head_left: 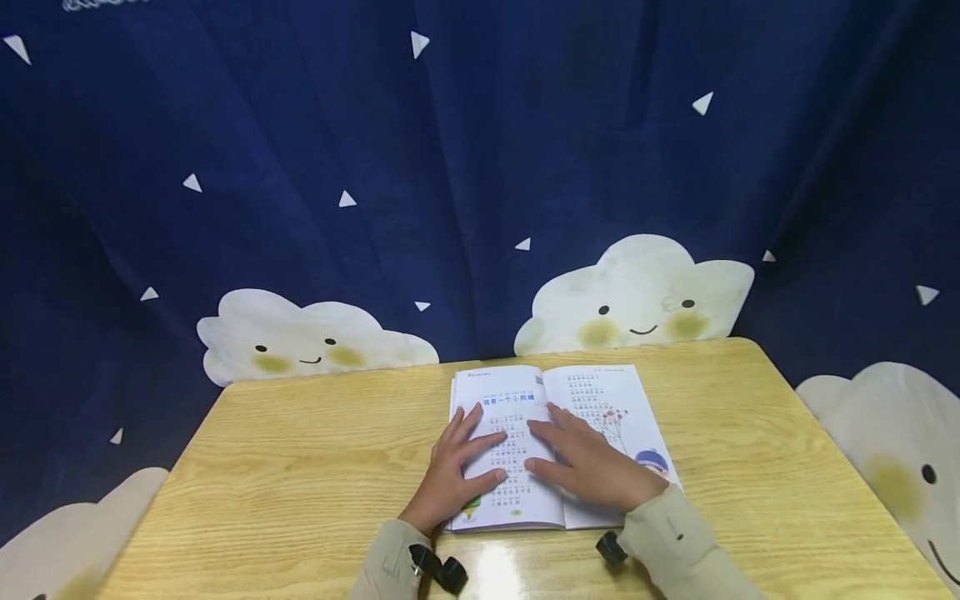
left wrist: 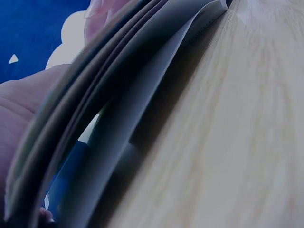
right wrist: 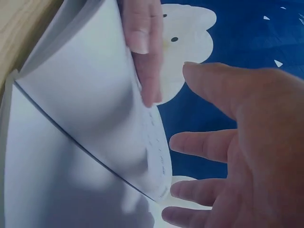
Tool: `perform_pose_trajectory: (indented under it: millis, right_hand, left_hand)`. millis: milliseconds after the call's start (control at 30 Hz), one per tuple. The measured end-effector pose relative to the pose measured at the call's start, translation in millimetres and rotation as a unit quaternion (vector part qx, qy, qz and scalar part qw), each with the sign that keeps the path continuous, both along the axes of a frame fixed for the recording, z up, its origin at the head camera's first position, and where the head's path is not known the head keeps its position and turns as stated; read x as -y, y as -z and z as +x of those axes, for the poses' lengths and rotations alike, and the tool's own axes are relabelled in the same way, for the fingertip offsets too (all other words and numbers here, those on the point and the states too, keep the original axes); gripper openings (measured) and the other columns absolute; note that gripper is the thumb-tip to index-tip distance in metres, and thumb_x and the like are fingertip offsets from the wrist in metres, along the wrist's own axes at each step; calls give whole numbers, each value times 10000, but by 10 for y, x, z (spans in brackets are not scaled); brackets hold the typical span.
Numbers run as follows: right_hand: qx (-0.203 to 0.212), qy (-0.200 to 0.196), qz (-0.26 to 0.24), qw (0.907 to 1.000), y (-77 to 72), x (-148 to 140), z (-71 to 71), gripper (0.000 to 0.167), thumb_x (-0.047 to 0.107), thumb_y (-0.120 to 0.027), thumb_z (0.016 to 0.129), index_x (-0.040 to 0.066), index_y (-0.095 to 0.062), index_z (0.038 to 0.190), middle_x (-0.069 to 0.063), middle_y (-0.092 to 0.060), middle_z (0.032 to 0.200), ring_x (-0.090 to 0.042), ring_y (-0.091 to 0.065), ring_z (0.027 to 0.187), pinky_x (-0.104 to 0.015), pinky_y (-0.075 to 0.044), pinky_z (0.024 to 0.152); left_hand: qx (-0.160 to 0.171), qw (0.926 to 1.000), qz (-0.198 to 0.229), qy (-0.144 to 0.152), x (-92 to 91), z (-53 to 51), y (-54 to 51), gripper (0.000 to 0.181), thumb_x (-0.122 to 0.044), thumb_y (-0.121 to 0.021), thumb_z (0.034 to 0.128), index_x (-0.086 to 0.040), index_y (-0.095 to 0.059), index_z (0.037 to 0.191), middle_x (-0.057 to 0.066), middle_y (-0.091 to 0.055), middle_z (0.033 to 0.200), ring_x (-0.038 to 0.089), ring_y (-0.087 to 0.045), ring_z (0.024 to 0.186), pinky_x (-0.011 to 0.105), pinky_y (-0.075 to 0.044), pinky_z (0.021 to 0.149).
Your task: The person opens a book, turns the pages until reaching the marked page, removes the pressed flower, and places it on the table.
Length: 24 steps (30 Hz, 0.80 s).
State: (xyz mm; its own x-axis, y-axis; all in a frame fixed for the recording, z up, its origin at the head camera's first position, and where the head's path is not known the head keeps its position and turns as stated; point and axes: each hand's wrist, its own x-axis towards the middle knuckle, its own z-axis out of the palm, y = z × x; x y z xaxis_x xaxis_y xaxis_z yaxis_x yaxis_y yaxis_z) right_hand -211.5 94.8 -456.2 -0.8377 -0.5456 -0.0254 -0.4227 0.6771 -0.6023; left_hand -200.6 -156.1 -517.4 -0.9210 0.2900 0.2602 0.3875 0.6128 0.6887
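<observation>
An open book with printed text lies on the wooden table, its left page headed by a blue title. My left hand rests on the left page's outer side, fingers spread and fairly straight. Across the fold reaches my right hand, fingers extended toward the left page's text; in the right wrist view its fingers are loosely spread and hold nothing. Whether these fingertips touch the paper I cannot tell. The left wrist view shows the book's curved page edges close up, with part of my left hand behind them.
The light wooden table extends on both sides of the book. Behind it hangs a dark blue curtain with smiling white clouds and small white triangles. Dark wrist-worn devices sit by both sleeves, the left one over the table's near part.
</observation>
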Motion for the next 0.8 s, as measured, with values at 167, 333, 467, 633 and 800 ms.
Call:
perform_pose_trajectory:
  millis: [167,333,467,633,800]
  right_hand:
    - [-15,92,-97,9999,-52,-65,-4,692,599,-490,928,152,-444,1454,-184,-191,1580,-407,-174,1435,-640,-180,1106]
    - [-197,295,-238,9991,-96,-158,-30,735,561,-532,926,89,-394,1471,-210,-217,1565,-426,-202,1422,-660,-196,1087]
    - [-267,653,-191,9973,-127,-257,-55,775,463,-606,918,39,-311,1495,-233,-232,1553,-439,-219,1411,-648,-205,1091]
    - [-374,1263,-4,9913,-216,-408,-88,727,309,-659,903,-19,-328,1461,-293,-222,1529,-489,-210,1385,-674,-224,1061]
    - [-258,1897,216,9813,-283,-554,-113,603,232,-688,868,-17,-449,1363,-315,-183,1526,-510,-196,1367,-710,-207,1022]
  left_hand:
    - [-40,9987,-510,47,-21,-9,3,518,-527,-652,852,-316,-599,1322,22,-293,1567,327,-77,1471,641,-87,1114]
    - [-23,9975,-705,33,-31,6,9,525,-541,-639,853,-318,-592,1326,26,-299,1564,323,-83,1471,604,-63,1134]
    - [34,9976,-696,30,-39,23,21,527,-540,-645,847,-319,-595,1323,24,-299,1564,317,-84,1472,584,-51,1142]
    - [64,9975,-705,57,-39,23,24,527,-540,-646,849,-322,-591,1325,19,-293,1567,306,-78,1474,580,-34,1145]
    - [-61,9972,-737,73,-25,12,4,524,-518,-655,848,-301,-599,1322,43,-316,1556,337,-101,1467,605,-30,1137]
